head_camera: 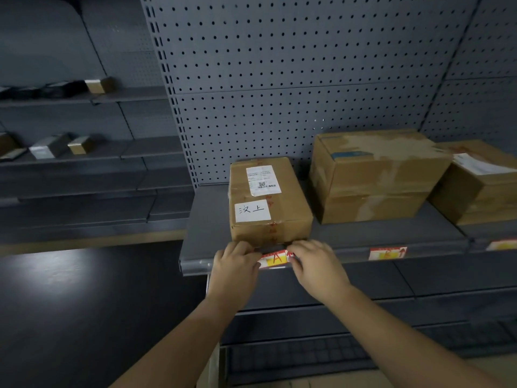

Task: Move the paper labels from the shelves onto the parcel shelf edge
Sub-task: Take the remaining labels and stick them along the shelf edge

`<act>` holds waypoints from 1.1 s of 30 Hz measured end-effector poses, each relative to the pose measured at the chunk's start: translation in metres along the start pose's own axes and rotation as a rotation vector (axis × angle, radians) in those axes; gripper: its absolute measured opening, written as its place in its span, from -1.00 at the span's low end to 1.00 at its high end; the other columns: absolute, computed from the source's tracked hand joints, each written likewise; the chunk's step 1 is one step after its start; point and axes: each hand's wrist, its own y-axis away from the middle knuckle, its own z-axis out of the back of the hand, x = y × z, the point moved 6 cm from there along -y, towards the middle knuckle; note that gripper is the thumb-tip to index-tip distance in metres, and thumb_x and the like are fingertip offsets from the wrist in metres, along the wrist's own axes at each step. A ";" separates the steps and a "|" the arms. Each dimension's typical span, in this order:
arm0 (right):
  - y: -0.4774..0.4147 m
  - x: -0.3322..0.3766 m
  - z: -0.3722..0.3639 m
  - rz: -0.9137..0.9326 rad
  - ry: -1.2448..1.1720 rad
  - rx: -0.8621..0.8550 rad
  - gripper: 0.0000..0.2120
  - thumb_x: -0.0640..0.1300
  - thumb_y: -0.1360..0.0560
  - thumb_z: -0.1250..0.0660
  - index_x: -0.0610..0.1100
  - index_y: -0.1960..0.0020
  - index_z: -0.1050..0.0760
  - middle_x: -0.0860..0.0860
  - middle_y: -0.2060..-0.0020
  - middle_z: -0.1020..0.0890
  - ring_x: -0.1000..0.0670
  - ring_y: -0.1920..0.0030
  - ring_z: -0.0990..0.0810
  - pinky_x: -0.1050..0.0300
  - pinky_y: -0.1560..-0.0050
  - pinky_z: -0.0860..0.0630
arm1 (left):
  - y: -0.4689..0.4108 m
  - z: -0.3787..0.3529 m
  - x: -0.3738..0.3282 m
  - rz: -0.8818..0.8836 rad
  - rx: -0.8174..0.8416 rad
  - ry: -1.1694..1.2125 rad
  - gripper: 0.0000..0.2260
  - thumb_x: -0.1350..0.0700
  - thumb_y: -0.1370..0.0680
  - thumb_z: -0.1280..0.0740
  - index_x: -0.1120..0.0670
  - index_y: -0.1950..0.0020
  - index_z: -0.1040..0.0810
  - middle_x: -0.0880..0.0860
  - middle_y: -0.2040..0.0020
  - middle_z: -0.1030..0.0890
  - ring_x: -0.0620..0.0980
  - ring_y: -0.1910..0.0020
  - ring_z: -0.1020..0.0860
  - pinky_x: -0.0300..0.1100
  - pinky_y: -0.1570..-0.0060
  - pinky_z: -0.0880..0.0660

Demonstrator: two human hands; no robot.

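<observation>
A red, white and yellow paper label [275, 259] marked with an "A" lies against the front edge of the grey parcel shelf [349, 256], just below a small taped cardboard parcel [265, 203]. My left hand [237, 264] pinches the label's left end and my right hand [313, 261] pinches its right end. The hands cover both ends of the label. A second label [387, 253] sits on the same edge further right, and part of a third label [502, 244] shows at the frame's right side.
A large cardboard box [375, 175] and another box [481, 180] stand on the shelf to the right. Perforated grey backing [279, 79] rises behind. Lower shelves [363, 289] sit beneath. To the left, dark shelves [84, 152] hold several small parcels.
</observation>
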 end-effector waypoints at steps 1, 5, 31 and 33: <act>0.000 -0.001 -0.001 0.002 0.001 -0.004 -0.79 -0.05 -0.59 -0.24 0.02 -0.18 -0.56 0.09 -0.12 -0.62 0.02 -0.13 -0.53 0.06 -0.18 -0.41 | 0.000 -0.001 0.000 0.004 -0.011 -0.011 -0.87 0.05 -0.50 -0.42 -0.12 -0.01 -0.66 -0.10 0.02 -0.56 -0.01 -0.01 -0.52 -0.03 0.01 -0.47; -0.001 -0.006 -0.004 0.004 -0.015 -0.049 -0.84 -0.09 -0.55 -0.31 0.01 -0.11 -0.59 0.07 -0.05 -0.65 -0.01 -0.08 -0.56 0.03 -0.11 -0.44 | 0.001 -0.006 0.000 0.007 -0.054 -0.029 -0.91 0.04 -0.52 -0.40 -0.12 0.02 -0.66 -0.10 0.03 -0.55 -0.01 -0.01 -0.50 -0.03 -0.01 -0.45; -0.005 -0.007 -0.017 0.076 0.016 -0.120 -0.94 -0.13 -0.50 -0.36 0.01 0.14 -0.56 0.11 0.08 -0.65 0.01 0.01 -0.56 0.01 0.00 -0.35 | -0.008 -0.017 0.003 -0.035 -0.038 -0.083 -0.78 0.16 -0.43 -0.51 -0.10 0.03 -0.60 -0.11 0.04 -0.53 -0.05 0.02 -0.50 -0.08 -0.03 -0.44; -0.005 -0.008 -0.019 0.077 0.020 -0.130 -0.94 -0.13 -0.51 -0.35 0.00 0.13 -0.55 0.11 0.10 -0.65 0.01 0.03 -0.56 0.00 0.00 -0.36 | -0.008 -0.019 0.002 -0.026 -0.052 -0.076 -0.81 0.16 -0.45 -0.48 -0.10 0.04 -0.60 -0.11 0.05 -0.52 -0.05 0.03 -0.49 -0.08 -0.02 -0.43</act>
